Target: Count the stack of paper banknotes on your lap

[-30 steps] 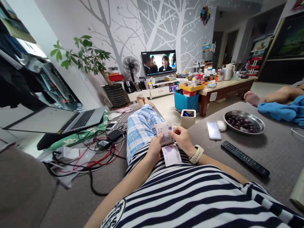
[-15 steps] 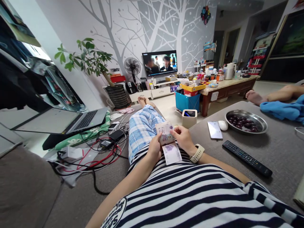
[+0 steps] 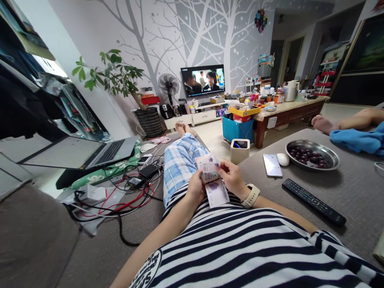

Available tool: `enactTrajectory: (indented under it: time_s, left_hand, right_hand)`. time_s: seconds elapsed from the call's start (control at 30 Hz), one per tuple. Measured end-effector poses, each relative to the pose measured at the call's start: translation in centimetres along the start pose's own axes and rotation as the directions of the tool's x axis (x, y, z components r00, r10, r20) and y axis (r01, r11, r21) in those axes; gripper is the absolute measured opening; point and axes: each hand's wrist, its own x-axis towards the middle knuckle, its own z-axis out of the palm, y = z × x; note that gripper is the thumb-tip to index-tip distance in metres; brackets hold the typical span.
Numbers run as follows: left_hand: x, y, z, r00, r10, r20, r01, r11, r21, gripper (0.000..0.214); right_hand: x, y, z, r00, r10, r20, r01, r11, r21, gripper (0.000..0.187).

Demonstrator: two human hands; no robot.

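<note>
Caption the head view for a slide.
Left hand and right hand hold pale purple rectangular paper banknotes.

to your right on the grey fabric sofa (image 3: 255, 188), you have a round, shiny metal bowl (image 3: 329, 151) of dark red, round fruit (image 3: 306, 156). a small white computer mouse (image 3: 282, 159) sits just beside it, next to a slim phone with a pale screen (image 3: 272, 165); nearer you lies a long black remote control (image 3: 313, 202). to your left are an open silver laptop (image 3: 111, 154) and a tangle of red, black and white cables (image 3: 121, 207). ahead, you face a wide black television (image 3: 204, 80) and a grey standing fan (image 3: 168, 85).
</note>
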Motion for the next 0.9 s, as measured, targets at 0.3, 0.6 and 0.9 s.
enactTrajectory:
  time_s: [0.3,0.6,0.9]
  left_hand:
    - [0.01,-0.36,-0.37,0.997,0.074,0.005,-0.075,0.997,0.037,0.014]
    - [-0.09,-0.31,-0.4,0.998,0.063,0.008,-0.064,0.997,0.052,0.017]
    - [-0.21,-0.36,-0.47,0.999,0.049,0.025,-0.049,0.998,0.036,0.019]
  right_hand:
    - [-0.32,-0.3,-0.2,1.0,0.015,-0.002,-0.015,0.998,-0.066,0.037]
    - [-0.54,-0.4,-0.25,0.998,0.058,0.036,-0.057,0.998,-0.036,0.04]
    - [-0.7,0.2,-0.29,0.997,0.075,0.017,-0.075,0.996,0.039,0.044]
